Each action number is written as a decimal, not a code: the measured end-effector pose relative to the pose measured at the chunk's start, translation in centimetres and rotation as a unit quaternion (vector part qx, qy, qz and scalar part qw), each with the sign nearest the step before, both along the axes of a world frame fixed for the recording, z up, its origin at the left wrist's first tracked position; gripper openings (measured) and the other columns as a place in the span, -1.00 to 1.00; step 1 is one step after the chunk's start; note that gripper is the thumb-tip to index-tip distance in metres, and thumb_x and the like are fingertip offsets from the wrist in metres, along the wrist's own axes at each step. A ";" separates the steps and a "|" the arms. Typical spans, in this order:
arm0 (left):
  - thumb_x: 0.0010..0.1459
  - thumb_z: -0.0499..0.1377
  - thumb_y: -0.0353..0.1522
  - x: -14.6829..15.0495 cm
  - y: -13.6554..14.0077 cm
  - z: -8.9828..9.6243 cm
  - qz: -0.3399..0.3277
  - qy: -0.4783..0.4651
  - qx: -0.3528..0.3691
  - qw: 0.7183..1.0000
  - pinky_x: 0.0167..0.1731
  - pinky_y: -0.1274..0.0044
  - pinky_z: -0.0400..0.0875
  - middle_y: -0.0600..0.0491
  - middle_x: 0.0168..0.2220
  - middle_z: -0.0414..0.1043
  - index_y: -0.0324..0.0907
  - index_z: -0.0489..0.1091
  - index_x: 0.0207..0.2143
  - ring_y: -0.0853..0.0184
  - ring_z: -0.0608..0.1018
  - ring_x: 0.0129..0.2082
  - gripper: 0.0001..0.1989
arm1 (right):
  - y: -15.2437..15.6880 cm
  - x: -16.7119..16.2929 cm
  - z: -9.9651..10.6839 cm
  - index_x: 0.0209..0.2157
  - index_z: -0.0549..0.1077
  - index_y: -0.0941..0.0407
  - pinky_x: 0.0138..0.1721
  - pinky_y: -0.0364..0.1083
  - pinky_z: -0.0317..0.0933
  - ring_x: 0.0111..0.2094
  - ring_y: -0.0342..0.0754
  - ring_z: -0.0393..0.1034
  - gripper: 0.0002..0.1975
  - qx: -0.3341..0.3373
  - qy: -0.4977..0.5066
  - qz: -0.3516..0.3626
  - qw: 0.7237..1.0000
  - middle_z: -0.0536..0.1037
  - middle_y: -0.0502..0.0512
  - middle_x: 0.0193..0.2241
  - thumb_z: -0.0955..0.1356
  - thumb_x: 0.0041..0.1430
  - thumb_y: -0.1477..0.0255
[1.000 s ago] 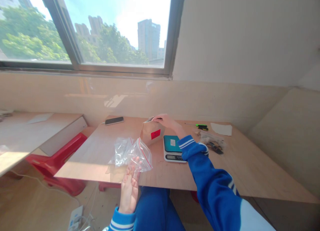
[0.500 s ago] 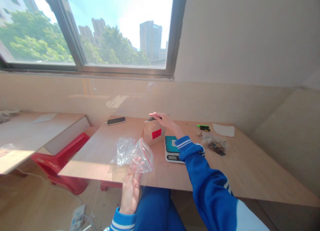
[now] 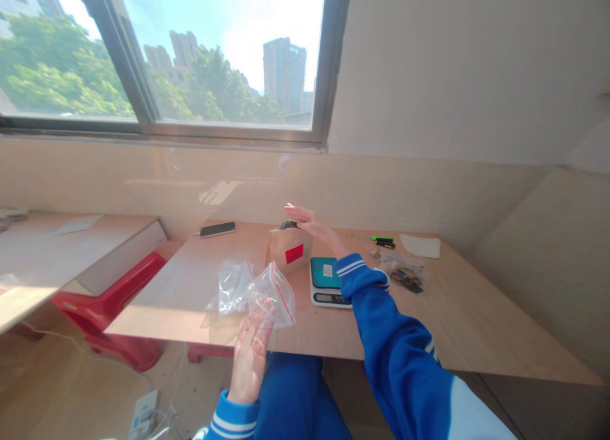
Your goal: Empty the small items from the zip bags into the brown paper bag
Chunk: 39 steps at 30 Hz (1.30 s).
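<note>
My left hand is palm up near the table's front edge, holding a clear zip-lock bag with a red seal line. Its fingers show through the plastic; whether they are inside or behind it I cannot tell. A brown paper bag with a red label stands upright, its top open and something black showing at the mouth. Over that mouth is my right hand, open, with fingers stretched out and the thumb side close to the black material. More clear plastic bags lie left of the held one.
A kitchen scale with a teal top sits right of the paper bag. Beyond my right sleeve are screwdrivers, white paper and a filled clear bag. A phone lies back left; a red stool stands between tables.
My right hand has risen slightly at the paper bag's mouth and its fingers have lifted apart. My left hand and the zip-lock bag have barely moved. The view has shifted slightly.
</note>
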<state>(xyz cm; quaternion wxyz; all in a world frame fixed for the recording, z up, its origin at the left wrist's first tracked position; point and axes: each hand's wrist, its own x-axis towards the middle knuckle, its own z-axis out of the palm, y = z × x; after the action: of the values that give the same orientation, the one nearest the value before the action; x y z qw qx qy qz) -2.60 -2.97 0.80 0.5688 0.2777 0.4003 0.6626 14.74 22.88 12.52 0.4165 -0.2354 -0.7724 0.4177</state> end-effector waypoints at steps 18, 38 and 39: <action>0.13 0.16 -0.33 1.8 0.2 1.2 -0.005 -0.087 -0.042 0.995 0.21 0.36 0.21 -0.05 0.17 0.33 -0.13 0.34 0.08 0.23 0.38 0.16 -0.57 | -0.5 -1.2 -1.3 -0.37 0.46 0.11 -0.25 -0.11 0.25 -0.33 -0.08 0.42 -0.79 0.181 -0.164 -0.229 0.942 0.54 0.05 -0.40 0.29 0.23 0.30; 0.10 0.22 -0.30 1.1 1.2 1.8 -0.061 0.038 -0.019 0.997 0.05 0.49 0.33 -0.06 0.24 0.23 -0.03 0.23 0.18 0.21 0.41 0.13 -0.43 | -11.6 -1.6 -4.1 -0.41 0.48 0.14 -0.44 -0.12 0.31 -0.48 -0.09 0.42 -0.70 -0.153 0.028 -0.118 0.981 0.53 0.04 -0.50 0.40 0.05 0.16; 0.09 0.23 -0.29 0.9 1.3 1.8 -0.058 0.060 -0.020 0.996 0.03 0.49 0.35 -0.08 0.22 0.26 -0.06 0.24 0.17 0.20 0.42 0.12 -0.43 | -11.5 -1.4 -4.1 -0.39 0.49 0.13 -0.44 -0.11 0.33 -0.48 -0.09 0.43 -0.70 -0.160 0.054 -0.130 0.977 0.54 0.04 -0.49 0.39 0.05 0.16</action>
<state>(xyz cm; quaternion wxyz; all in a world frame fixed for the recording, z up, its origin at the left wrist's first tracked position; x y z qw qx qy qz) -1.69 -1.69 2.61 0.5869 0.3279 0.4303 0.6023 13.39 11.42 8.40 0.4651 -0.3748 -0.6350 0.4899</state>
